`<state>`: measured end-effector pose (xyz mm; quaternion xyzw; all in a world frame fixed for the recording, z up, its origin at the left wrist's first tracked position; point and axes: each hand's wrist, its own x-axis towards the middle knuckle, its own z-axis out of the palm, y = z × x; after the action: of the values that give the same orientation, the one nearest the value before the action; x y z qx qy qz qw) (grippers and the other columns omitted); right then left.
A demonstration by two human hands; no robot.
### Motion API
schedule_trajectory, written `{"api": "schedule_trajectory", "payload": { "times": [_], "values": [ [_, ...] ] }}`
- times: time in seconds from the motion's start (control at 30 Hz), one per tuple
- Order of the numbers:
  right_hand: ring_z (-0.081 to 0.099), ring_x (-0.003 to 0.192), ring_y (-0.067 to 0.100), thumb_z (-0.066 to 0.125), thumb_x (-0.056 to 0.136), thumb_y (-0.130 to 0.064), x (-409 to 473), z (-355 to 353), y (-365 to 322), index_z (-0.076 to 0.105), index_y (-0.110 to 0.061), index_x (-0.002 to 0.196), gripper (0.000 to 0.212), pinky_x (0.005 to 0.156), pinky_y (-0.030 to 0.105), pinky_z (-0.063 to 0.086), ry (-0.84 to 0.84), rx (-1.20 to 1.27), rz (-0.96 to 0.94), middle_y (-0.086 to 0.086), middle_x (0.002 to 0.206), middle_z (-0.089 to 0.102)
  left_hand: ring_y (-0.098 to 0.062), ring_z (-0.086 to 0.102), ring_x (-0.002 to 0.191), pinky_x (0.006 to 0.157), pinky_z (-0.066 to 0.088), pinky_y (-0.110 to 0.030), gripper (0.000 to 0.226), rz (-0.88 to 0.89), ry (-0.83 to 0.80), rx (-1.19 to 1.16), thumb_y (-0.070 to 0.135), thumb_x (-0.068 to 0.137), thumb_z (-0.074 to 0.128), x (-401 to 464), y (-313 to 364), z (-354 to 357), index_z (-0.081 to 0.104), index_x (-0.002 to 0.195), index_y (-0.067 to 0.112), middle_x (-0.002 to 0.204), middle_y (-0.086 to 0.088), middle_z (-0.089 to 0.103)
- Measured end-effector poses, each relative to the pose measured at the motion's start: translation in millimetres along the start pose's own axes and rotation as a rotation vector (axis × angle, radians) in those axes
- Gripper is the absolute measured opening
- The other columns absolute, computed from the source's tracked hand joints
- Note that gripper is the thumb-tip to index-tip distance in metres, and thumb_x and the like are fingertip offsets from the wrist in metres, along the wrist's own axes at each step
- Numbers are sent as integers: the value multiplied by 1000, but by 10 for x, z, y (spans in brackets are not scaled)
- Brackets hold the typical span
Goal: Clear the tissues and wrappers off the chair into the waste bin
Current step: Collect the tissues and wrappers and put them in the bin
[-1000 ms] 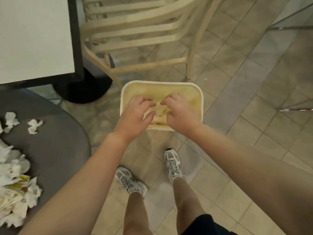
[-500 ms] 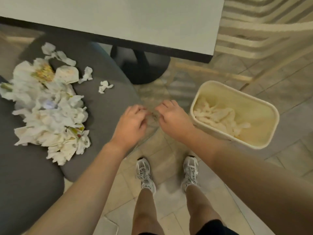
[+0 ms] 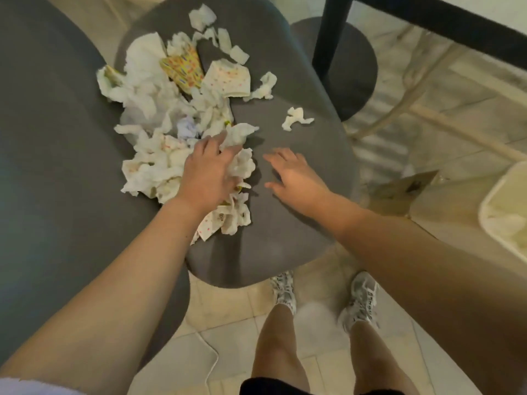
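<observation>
A heap of crumpled white tissues (image 3: 154,115) and printed wrappers, one of them yellow (image 3: 182,68), lies on the dark grey chair seat (image 3: 285,223). A single tissue scrap (image 3: 295,118) lies apart to the right of the heap. My left hand (image 3: 209,172) rests on the heap's near right edge with fingers spread over the tissues. My right hand (image 3: 293,175) hovers flat just above the bare seat, fingers straight, holding nothing. The cream waste bin (image 3: 484,212) stands at the right edge with tissues inside.
A second grey seat (image 3: 51,166) sits at the left. The table's black post (image 3: 325,32) and round base (image 3: 356,69) stand behind the chair. A cream plastic chair's legs (image 3: 445,124) cross the tiled floor at right. My feet in grey trainers (image 3: 362,300) stand below the seat.
Both hands left the bin empty and swung left over the chair. The left hand has landed on the tissue heap; the right hand has opened flat above the seat.
</observation>
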<state>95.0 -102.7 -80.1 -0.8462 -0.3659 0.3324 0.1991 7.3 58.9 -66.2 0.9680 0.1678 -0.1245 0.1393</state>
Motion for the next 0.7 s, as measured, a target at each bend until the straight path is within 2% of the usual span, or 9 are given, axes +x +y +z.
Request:
{"api": "schedule_trajectory", "payload": {
  "times": [0.07, 0.17, 0.23, 0.33, 0.4, 0.53, 0.6, 0.63, 0.7],
  "values": [
    [22, 138, 32, 59, 89, -19, 165, 75, -102, 26, -16, 144, 65, 112, 42, 26, -19, 77, 13, 7, 154, 19, -36, 24, 132, 103, 31, -50, 69, 4, -71, 29, 32, 77, 72, 101, -128, 6, 39, 138, 24, 150, -10, 25],
    [18, 141, 29, 63, 86, -16, 362, 172, -212, 22, -20, 145, 73, 114, 41, 23, -43, 141, 41, 3, 156, 12, -35, 33, 125, 98, 36, -47, 67, 11, -98, 17, 32, 75, 73, 196, -210, 84, 43, 135, 22, 144, -9, 33],
    [19, 140, 30, 64, 84, -11, 467, 232, -256, 21, -20, 145, 75, 115, 42, 25, -84, 133, 51, 4, 156, 12, -35, 39, 116, 93, 42, -45, 55, 5, -77, -66, 26, 76, 72, 239, -245, 168, 52, 126, 17, 133, -13, 40],
    [22, 139, 28, 61, 82, -3, 555, 314, -277, 19, -19, 146, 78, 114, 40, 27, -113, 136, 81, 7, 154, 17, -35, 52, 93, 80, 48, -41, 30, 42, -23, -193, 10, 76, 66, 299, -263, 250, 61, 105, 4, 109, -19, 46],
    [28, 136, 28, 62, 81, -3, 563, 339, -276, 24, -16, 143, 74, 110, 40, 31, -82, 153, 87, 9, 149, 28, -32, 55, 84, 73, 44, -30, 25, 17, -21, -256, 5, 76, 65, 337, -264, 260, 63, 100, 0, 103, -20, 48],
    [38, 126, 30, 62, 81, -12, 561, 327, -266, 36, -8, 135, 60, 105, 41, 35, -18, 194, 102, 14, 135, 42, -25, 55, 84, 68, 35, -20, 25, -20, 45, -440, 3, 70, 70, 318, -255, 163, 68, 95, 0, 94, -16, 58],
    [36, 126, 31, 61, 82, -12, 572, 331, -241, 34, -9, 136, 61, 105, 43, 35, 50, 155, 113, 15, 136, 40, -15, 52, 75, 64, 35, -10, 24, -38, 124, -537, -1, 66, 71, 258, -273, 96, 69, 90, -1, 85, -8, 58],
    [33, 127, 32, 60, 82, -10, 583, 318, -213, 33, -10, 137, 61, 105, 44, 35, 115, 78, 125, 15, 138, 36, -9, 49, 70, 62, 34, -4, 24, -55, 164, -568, -3, 65, 71, 227, -292, 71, 69, 89, -1, 83, -3, 56],
    [25, 131, 35, 60, 83, -12, 634, 225, -118, 28, -11, 140, 65, 106, 48, 34, 237, -122, 164, 15, 145, 26, 1, 44, 64, 61, 34, -2, 24, -85, 218, -604, -4, 63, 73, 188, -333, 27, 70, 87, 1, 81, -1, 55]
  ]
}}
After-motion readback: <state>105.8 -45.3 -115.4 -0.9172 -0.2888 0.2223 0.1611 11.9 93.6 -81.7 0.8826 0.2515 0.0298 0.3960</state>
